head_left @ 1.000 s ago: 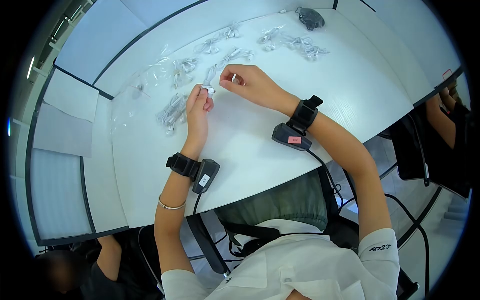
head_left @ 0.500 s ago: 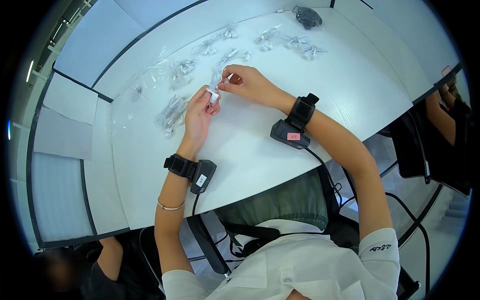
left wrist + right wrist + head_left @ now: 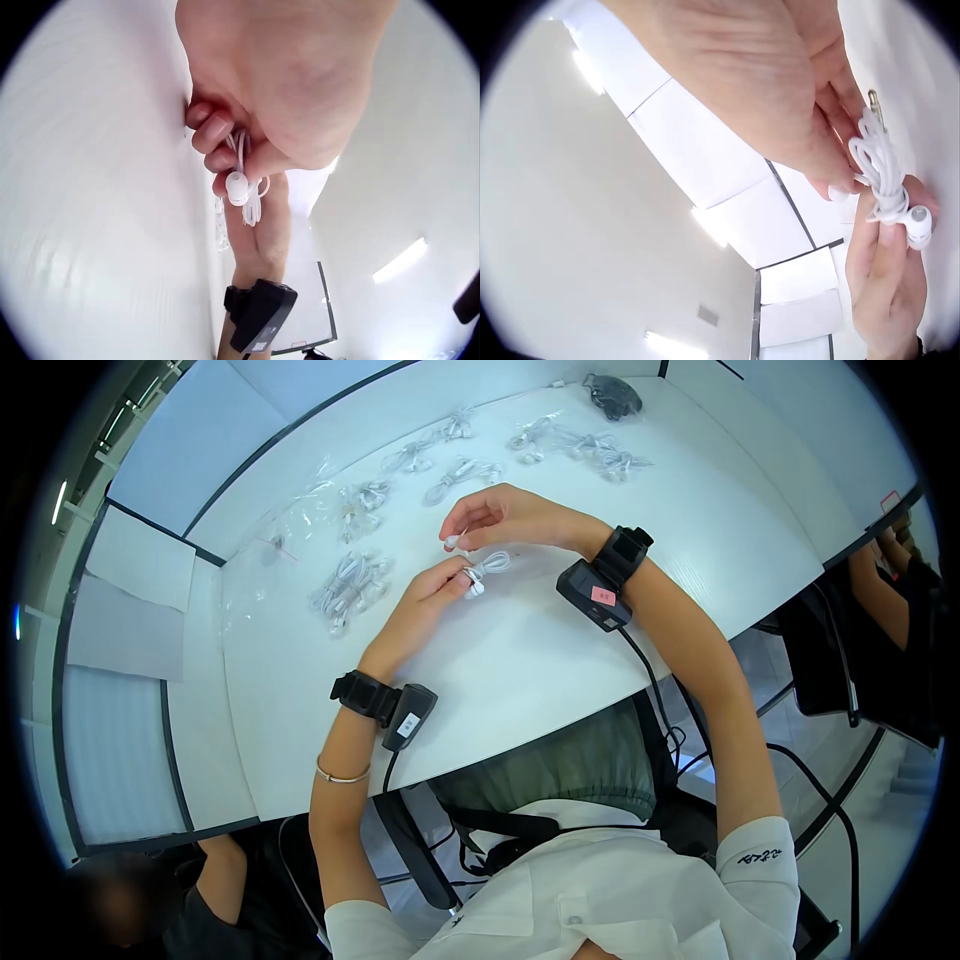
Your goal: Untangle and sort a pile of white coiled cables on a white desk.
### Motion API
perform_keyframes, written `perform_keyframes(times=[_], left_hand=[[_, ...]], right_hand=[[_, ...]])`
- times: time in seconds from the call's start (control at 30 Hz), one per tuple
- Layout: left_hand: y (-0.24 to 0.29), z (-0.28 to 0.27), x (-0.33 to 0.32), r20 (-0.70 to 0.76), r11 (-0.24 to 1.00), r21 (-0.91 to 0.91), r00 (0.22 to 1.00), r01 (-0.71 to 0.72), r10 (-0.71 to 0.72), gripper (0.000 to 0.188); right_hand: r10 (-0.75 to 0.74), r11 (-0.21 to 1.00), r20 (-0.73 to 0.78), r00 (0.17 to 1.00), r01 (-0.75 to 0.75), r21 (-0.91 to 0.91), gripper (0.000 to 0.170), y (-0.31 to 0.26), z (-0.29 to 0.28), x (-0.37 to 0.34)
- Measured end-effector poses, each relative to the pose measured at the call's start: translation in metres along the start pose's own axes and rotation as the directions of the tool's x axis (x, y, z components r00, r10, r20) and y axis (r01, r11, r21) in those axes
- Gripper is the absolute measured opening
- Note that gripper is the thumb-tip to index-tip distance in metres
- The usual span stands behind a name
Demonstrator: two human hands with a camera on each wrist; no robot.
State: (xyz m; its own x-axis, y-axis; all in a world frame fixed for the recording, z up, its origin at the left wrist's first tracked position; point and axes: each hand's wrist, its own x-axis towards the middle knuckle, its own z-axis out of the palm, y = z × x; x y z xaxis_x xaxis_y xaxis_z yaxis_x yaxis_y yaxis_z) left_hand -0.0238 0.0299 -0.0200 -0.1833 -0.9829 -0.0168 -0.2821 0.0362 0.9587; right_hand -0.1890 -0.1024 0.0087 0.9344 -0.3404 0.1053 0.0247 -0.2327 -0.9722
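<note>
My left hand (image 3: pixel 428 600) grips a coiled white earphone cable (image 3: pixel 492 564) near its middle, its loops sticking out to the right past the fingers. In the left wrist view a white earbud (image 3: pixel 237 186) dangles just below those fingers. My right hand (image 3: pixel 525 520) is close above the left one and pinches a second white earbud (image 3: pixel 838 193) between thumb and fingertips. The right wrist view shows the gold plug (image 3: pixel 875 110) at the loop end, with wire wrapped around the coil's waist. Behind the hands lies another earphone bundle (image 3: pixel 463 477) on the white table (image 3: pixel 560 630).
Several more earphone bundles lie on the table, one at the left (image 3: pixel 350 588) and others toward the back (image 3: pixel 600 452). Clear plastic bags (image 3: pixel 290 520) spread at the back left. A dark wrapped item (image 3: pixel 612 397) sits far back. White partitions (image 3: pixel 130 630) enclose the table.
My left hand has moved right and tilted, swinging the coil's loops from pointing away to pointing right. The right hand has turned a little and still pinches the small white earbud.
</note>
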Motion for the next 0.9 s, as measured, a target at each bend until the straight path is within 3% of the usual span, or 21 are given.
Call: perform_keyframes(times=[0.1,0.2,0.33,0.63,0.73,0.9], left_hand=[[0.002,0.004,-0.002,-0.065,1.000,-0.008,0.998,-0.001,0.000,0.027],[0.000,0.004,-0.003,-0.159,0.998,-0.057,0.987,0.026,-0.034,0.028],[-0.003,0.005,-0.001,-0.243,0.992,-0.125,0.969,0.003,-0.033,0.029],[-0.010,0.001,0.004,-0.286,0.983,-0.171,0.958,-0.066,0.015,0.028],[-0.021,-0.005,0.007,-0.236,0.969,-0.232,0.971,-0.087,0.031,0.027],[-0.014,-0.002,0.004,-0.256,0.972,-0.228,0.967,-0.054,-0.007,0.026]], right_hand=[[0.005,0.998,0.075,0.997,-0.001,-0.062,0.015,-0.010,0.002,0.001],[-0.166,0.983,0.119,0.979,0.173,-0.056,0.013,-0.001,0.003,0.005],[-0.207,0.968,0.072,0.976,0.215,-0.131,0.014,0.000,0.005,0.006],[-0.246,0.948,-0.030,0.969,0.235,-0.214,0.016,-0.007,0.011,0.002],[-0.265,0.948,-0.070,0.962,0.247,-0.203,0.016,-0.005,0.013,0.004],[-0.284,0.943,-0.100,0.954,0.259,-0.208,0.011,-0.005,0.017,0.005]])
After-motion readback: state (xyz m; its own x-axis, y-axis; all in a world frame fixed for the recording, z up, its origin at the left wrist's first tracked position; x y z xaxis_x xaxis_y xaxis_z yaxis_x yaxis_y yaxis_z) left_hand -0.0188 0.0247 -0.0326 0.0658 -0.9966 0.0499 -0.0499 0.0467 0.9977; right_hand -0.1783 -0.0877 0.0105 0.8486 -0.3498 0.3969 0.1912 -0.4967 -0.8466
